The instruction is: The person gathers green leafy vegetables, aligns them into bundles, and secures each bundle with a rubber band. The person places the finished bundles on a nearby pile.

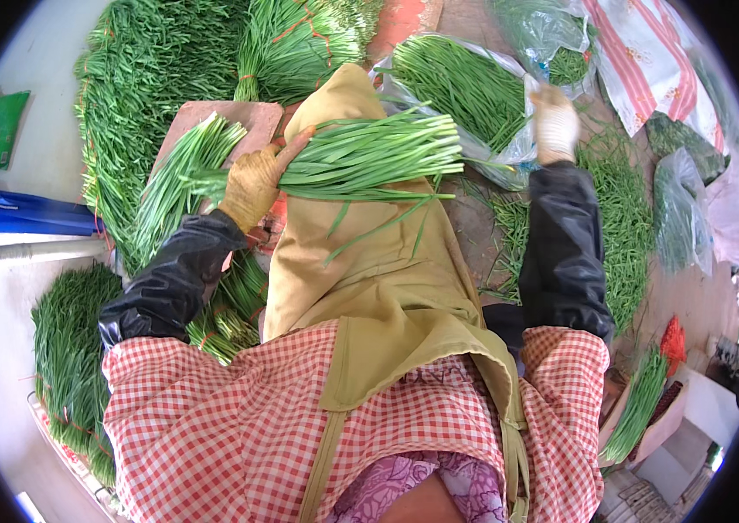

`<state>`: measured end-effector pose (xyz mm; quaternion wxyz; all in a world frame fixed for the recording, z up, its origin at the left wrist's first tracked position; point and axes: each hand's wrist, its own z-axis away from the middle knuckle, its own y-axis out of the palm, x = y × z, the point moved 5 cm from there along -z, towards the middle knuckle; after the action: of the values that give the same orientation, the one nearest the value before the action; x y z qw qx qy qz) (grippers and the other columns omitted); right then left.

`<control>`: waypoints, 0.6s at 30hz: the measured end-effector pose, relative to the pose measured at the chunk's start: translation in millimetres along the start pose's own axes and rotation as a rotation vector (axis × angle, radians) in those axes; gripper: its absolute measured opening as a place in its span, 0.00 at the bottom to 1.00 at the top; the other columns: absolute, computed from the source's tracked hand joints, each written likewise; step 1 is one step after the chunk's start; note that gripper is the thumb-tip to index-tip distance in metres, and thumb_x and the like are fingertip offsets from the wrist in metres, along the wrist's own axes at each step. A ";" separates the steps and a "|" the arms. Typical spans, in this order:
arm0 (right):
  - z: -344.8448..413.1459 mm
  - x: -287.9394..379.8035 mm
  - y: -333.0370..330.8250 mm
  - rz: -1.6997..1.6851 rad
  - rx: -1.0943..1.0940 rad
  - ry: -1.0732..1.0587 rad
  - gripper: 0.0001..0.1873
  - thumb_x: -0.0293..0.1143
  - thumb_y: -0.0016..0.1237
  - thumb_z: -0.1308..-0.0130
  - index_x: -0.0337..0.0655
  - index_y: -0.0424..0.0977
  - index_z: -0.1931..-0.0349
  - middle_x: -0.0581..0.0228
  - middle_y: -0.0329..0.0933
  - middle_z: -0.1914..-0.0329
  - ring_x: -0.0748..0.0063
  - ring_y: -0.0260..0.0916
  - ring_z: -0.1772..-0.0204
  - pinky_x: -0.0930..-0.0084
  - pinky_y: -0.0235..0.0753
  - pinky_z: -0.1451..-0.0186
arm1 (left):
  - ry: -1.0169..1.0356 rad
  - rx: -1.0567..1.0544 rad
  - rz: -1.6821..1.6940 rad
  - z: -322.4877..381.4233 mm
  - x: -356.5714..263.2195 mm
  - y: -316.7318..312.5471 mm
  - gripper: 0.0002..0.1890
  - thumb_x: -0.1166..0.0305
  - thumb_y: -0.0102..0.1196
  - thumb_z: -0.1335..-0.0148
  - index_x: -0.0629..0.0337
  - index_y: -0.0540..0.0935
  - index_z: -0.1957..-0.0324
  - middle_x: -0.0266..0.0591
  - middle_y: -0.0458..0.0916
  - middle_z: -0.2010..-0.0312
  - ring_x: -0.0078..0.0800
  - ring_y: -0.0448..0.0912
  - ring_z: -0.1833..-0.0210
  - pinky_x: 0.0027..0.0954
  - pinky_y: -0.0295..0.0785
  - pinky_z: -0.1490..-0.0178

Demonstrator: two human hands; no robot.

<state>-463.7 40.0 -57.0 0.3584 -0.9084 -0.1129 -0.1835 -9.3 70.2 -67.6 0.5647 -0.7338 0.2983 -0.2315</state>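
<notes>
My left hand (pixel 253 180), in a stained glove, grips a bunch of long flat green leaves, likely garlic chives (pixel 376 153). The bunch lies across the lap of a tan apron (pixel 369 261), its pale stem ends pointing right, with a few loose leaves hanging down. My right hand (pixel 555 124), in a whitish glove and blurred, is at the right edge of an opened plastic bag (pixel 513 157) full of more chives (pixel 461 85); whether its fingers hold anything is not clear. Another small bunch (pixel 189 176) rests on a reddish board (pixel 258 118) left of my left hand.
Large stacks of tied chives (pixel 153 98) stand at the upper left, with another stack (pixel 72 353) at the lower left. Loose leaf trimmings (pixel 618 222) cover the floor on the right. Beyond them are a clear plastic bag (pixel 683 216) and a red-striped white sack (pixel 647 59).
</notes>
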 end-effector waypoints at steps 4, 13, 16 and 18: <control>35.4 -23.1 -31.6 -0.516 0.341 0.584 0.27 0.57 0.46 0.29 0.40 0.82 0.70 0.69 0.68 0.85 0.80 0.60 0.80 0.78 0.64 0.71 | -0.125 -0.007 -0.067 8.4 0.8 9.6 0.47 0.81 0.52 0.48 0.32 0.59 0.25 0.45 0.79 0.62 0.48 0.79 0.68 0.46 0.75 0.63; 112.8 83.3 14.0 -1.349 0.624 1.034 0.10 0.39 0.49 0.30 0.43 0.79 0.63 0.83 0.61 0.85 0.87 0.52 0.85 0.85 0.53 0.81 | -0.304 -0.084 0.090 19.2 -8.9 33.0 0.51 0.84 0.53 0.50 0.32 0.56 0.24 0.49 0.77 0.60 0.53 0.79 0.64 0.51 0.75 0.61; 91.1 26.9 -21.8 -1.063 0.438 1.128 0.12 0.37 0.54 0.33 0.43 0.77 0.54 0.80 0.67 0.81 0.88 0.53 0.84 0.85 0.53 0.81 | -0.341 -0.069 0.067 21.6 -5.6 35.5 0.50 0.85 0.53 0.50 0.32 0.57 0.25 0.49 0.77 0.60 0.53 0.80 0.63 0.51 0.75 0.60; 89.0 22.9 -33.3 -0.788 0.442 1.041 0.30 0.41 0.58 0.35 0.42 0.67 0.35 0.78 0.71 0.79 0.88 0.55 0.82 0.86 0.55 0.80 | -0.330 -0.057 0.083 19.8 -5.8 36.4 0.50 0.85 0.53 0.50 0.32 0.57 0.25 0.48 0.77 0.59 0.53 0.80 0.63 0.51 0.75 0.59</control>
<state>-431.7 127.2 -87.3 0.4493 -0.4985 -0.2827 -0.6853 -6.4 81.2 -107.8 0.5942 -0.7646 0.2380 -0.0757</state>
